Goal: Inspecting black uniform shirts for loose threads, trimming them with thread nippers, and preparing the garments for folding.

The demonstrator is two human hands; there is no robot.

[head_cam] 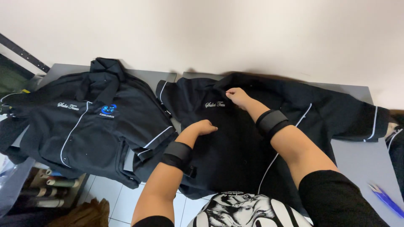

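A black shirt with white piping [235,138] lies spread front-up on a grey table [362,155]. My right hand [237,96] pinches the fabric near its collar, next to white embroidered script on the chest. My left hand [204,126] rests with fingers curled on the shirt's front, a little lower and to the left. Both forearms wear black wrist bands.
A second black shirt [88,122] with a blue chest emblem lies on the left table, one sleeve hanging over the edge. A blue pen-like object [385,197] lies at the right front. Rolled items [54,185] and tiled floor show under the tables. A pale wall stands behind.
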